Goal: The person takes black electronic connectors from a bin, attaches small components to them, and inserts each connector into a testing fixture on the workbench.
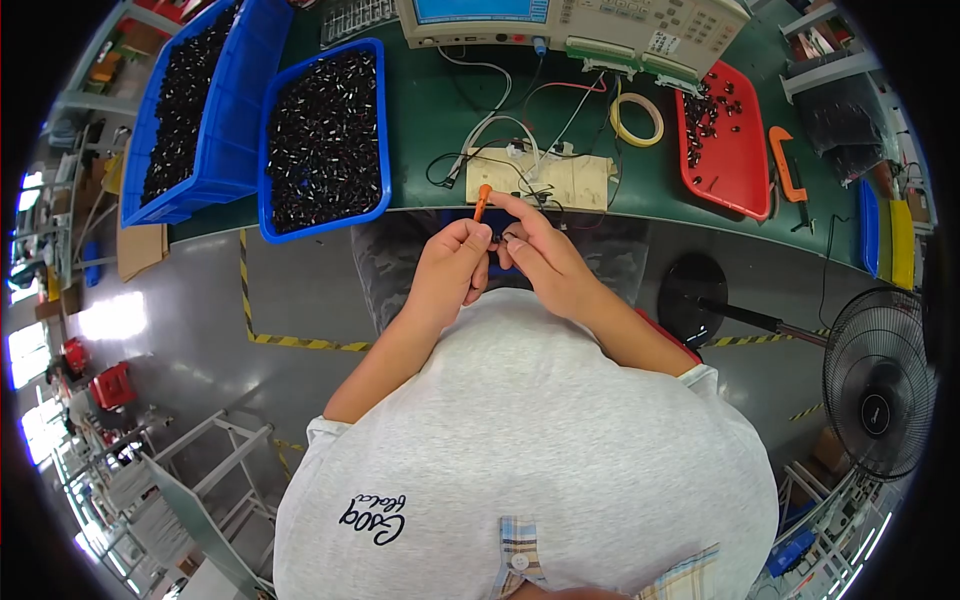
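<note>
My left hand (452,268) is closed around a slim orange tool (482,205), held upright with its rounded orange end pointing away from me. Its lower end is hidden by my fingers, so its exact kind does not show. Beside it, my right hand (548,258) pinches a small dark part (507,237) between thumb and fingers, while the index finger reaches toward the orange tool. Both hands are close together just in front of the bench edge. Beyond them lies a pale board (583,185) with wires and small clips on it.
Two blue bins (385,190) (215,130) of small black parts stand left. A red tray (735,190) holds similar parts at right, near an orange-handled tool (783,165). A tape roll (655,122) and a test instrument (590,25) are behind. A fan (875,385) stands right.
</note>
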Demonstrator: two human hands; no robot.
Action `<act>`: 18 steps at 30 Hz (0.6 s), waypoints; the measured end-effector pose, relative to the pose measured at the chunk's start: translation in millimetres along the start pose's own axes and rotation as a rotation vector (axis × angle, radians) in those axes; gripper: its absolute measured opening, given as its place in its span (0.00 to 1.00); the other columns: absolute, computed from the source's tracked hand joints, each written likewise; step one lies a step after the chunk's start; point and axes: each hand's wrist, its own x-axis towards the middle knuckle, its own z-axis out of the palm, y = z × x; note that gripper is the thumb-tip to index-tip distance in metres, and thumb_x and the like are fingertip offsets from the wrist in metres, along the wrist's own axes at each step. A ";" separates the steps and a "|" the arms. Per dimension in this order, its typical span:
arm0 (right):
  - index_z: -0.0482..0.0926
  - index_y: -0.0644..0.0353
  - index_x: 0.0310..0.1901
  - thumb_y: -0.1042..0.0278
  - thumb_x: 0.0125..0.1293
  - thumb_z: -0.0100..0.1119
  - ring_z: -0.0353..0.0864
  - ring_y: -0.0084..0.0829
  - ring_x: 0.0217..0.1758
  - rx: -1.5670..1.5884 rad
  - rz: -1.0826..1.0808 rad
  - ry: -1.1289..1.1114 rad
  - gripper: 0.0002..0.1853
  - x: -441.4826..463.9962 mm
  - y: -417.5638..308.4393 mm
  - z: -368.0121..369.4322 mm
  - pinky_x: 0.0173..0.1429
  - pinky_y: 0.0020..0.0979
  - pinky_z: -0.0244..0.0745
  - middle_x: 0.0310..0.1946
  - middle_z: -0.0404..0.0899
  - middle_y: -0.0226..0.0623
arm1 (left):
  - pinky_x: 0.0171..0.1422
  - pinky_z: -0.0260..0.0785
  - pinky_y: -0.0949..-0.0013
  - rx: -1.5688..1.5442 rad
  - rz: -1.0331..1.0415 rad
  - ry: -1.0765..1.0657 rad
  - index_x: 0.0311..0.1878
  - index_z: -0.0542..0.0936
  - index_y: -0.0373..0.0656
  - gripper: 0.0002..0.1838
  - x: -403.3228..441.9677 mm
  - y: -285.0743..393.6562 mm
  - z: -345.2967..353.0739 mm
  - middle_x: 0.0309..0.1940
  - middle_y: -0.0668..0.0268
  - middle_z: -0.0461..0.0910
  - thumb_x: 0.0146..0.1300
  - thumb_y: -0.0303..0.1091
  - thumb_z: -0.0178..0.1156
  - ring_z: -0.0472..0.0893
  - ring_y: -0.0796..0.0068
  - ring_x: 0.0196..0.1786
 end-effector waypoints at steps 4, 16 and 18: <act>0.57 0.63 0.77 0.75 0.76 0.43 0.78 0.29 0.44 -0.097 0.042 -0.076 0.29 0.7 -10.6 -6.7 0.53 0.31 0.74 0.40 0.80 0.37 | 0.19 0.52 0.77 0.181 0.094 0.011 0.40 0.75 0.41 0.11 3.0 -2.6 -6.7 0.18 0.73 0.71 0.79 0.38 0.55 0.62 0.87 0.15; 0.61 0.63 0.77 0.75 0.77 0.45 0.75 0.21 0.41 -0.037 0.213 -0.301 0.28 -2.7 30.1 -20.9 0.50 0.25 0.72 0.39 0.79 0.31 | 0.41 0.70 0.76 0.524 0.115 -0.084 0.40 0.80 0.37 0.10 15.9 -33.9 -21.9 0.31 0.70 0.83 0.76 0.33 0.59 0.76 0.86 0.36; 0.61 0.61 0.78 0.74 0.78 0.45 0.72 0.18 0.37 0.000 0.210 -0.252 0.28 -5.0 44.3 -15.9 0.45 0.22 0.71 0.39 0.78 0.30 | 0.39 0.69 0.76 0.536 0.182 -0.083 0.39 0.81 0.37 0.10 18.0 -44.1 -22.1 0.29 0.70 0.82 0.76 0.34 0.59 0.76 0.85 0.34</act>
